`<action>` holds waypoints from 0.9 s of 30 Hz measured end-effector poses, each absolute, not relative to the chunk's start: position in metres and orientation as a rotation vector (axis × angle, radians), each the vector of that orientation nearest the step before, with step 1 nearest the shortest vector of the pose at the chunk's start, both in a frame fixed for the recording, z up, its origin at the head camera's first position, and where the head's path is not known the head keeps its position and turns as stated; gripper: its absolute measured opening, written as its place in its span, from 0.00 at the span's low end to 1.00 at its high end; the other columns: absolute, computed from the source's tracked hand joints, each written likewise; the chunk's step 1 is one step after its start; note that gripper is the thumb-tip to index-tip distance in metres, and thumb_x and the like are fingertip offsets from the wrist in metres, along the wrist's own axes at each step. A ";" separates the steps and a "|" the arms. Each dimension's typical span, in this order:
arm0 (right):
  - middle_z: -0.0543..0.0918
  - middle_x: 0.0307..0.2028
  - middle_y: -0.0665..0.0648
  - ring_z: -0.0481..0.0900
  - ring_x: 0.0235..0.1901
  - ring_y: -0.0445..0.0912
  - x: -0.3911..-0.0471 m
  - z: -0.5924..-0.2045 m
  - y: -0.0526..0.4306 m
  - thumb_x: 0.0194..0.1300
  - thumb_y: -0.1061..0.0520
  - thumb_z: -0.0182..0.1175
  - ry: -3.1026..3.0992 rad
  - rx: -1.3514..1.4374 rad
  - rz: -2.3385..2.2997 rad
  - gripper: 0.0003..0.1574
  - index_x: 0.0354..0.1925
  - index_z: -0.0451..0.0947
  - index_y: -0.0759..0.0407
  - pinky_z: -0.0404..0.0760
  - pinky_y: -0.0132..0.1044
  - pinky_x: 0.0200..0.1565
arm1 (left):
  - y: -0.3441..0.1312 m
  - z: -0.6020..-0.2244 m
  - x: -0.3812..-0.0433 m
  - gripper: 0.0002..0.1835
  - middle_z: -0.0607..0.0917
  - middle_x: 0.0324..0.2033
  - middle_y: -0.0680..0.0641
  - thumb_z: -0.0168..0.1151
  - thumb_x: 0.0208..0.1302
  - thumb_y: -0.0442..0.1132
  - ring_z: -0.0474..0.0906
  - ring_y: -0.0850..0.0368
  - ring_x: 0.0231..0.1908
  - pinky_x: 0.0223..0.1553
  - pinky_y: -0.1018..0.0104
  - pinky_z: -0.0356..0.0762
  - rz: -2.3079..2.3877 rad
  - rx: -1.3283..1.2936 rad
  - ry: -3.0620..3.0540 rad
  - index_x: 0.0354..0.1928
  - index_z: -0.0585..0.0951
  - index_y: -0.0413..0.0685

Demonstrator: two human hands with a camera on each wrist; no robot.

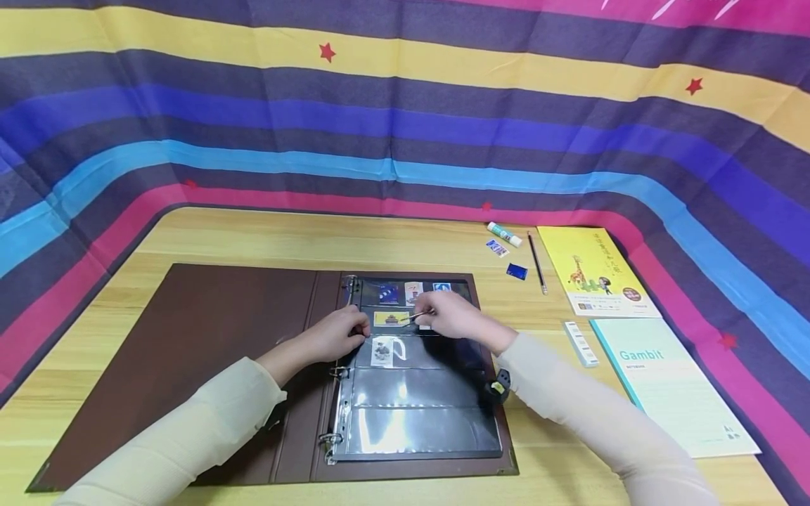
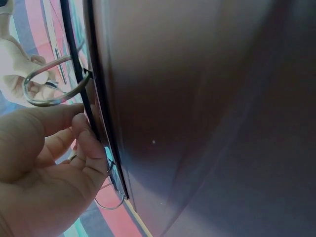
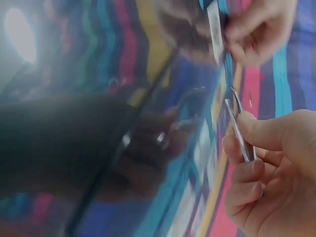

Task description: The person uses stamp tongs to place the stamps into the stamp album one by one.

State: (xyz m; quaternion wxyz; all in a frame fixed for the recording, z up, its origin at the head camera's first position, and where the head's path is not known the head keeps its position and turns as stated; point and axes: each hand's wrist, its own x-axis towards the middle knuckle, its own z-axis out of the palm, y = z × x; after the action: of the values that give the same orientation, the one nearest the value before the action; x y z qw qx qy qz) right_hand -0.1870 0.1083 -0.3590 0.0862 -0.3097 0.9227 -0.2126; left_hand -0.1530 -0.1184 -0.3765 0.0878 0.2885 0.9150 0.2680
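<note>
A brown ring-binder stamp album [image 1: 234,337] lies spread out, with a black stock page [image 1: 418,429] of clear pockets on its rings. My right hand [image 1: 448,314] pinches metal tweezers [image 3: 240,131] over the second row, their tips by a yellow stamp [image 1: 391,319]. The tips look slightly apart in the right wrist view. At the ring side, my left hand [image 1: 338,334] pinches the page's edge with thumb and index finger [image 2: 59,118]. Above are a dark blue stamp [image 1: 389,294] and others; a grey-and-white stamp [image 1: 382,351] sits one row lower. My right hand partly hides a white piece beneath it.
Right of the album lie two loose stamps [image 1: 517,271], a glue stick [image 1: 504,234], a pencil [image 1: 537,263], a white striped box [image 1: 581,344], a yellow booklet [image 1: 595,270] and a pale notebook [image 1: 673,386]. A striped cloth [image 1: 392,126] hangs behind the wooden table.
</note>
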 end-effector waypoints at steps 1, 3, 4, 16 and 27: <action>0.75 0.24 0.47 0.71 0.27 0.38 -0.190 -0.358 0.116 0.52 0.59 0.56 2.759 -0.910 -0.676 0.02 0.27 0.73 0.56 0.69 0.33 0.31 | -0.118 -0.377 -0.153 0.01 0.66 0.24 0.52 0.52 0.53 0.31 0.62 0.60 0.25 0.28 0.68 0.63 0.800 0.863 2.723 0.26 0.72 0.43; 0.75 0.25 0.49 0.71 0.27 0.40 -0.196 -0.357 0.133 0.51 0.59 0.56 2.774 -0.865 -0.764 0.03 0.27 0.72 0.58 0.69 0.34 0.32 | -0.118 -0.377 -0.153 0.02 0.66 0.24 0.51 0.53 0.52 0.31 0.62 0.60 0.25 0.28 0.68 0.63 0.808 0.868 2.721 0.26 0.72 0.44; 0.75 0.26 0.50 0.72 0.28 0.41 -0.199 -0.357 0.144 0.52 0.59 0.56 2.784 -0.829 -0.797 0.03 0.27 0.72 0.59 0.70 0.34 0.32 | -0.118 -0.377 -0.153 0.02 0.66 0.25 0.51 0.53 0.52 0.31 0.62 0.60 0.26 0.28 0.68 0.63 0.810 0.870 2.720 0.26 0.72 0.45; 0.74 0.26 0.60 0.71 0.26 0.50 -0.238 -0.343 0.267 0.54 0.55 0.54 2.975 -0.333 -0.832 0.11 0.29 0.70 0.64 0.67 0.42 0.32 | -0.119 -0.376 -0.152 0.03 0.67 0.25 0.51 0.54 0.51 0.32 0.62 0.59 0.26 0.28 0.67 0.64 0.831 0.846 2.703 0.26 0.71 0.46; 0.75 0.19 0.59 0.70 0.20 0.47 -0.242 -0.344 0.289 0.53 0.60 0.53 2.948 -0.201 -0.607 0.08 0.28 0.71 0.68 0.65 0.41 0.30 | -0.119 -0.377 -0.152 0.03 0.67 0.25 0.51 0.54 0.52 0.33 0.62 0.59 0.26 0.28 0.67 0.63 0.830 0.848 2.712 0.26 0.71 0.47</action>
State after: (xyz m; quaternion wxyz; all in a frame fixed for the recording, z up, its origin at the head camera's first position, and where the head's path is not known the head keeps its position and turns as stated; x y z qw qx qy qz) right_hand -0.2419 0.2887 -0.3443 0.0625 -0.0664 0.9754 -0.2009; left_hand -0.1520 -0.1188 -0.3766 0.0906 0.2852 0.9124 0.2794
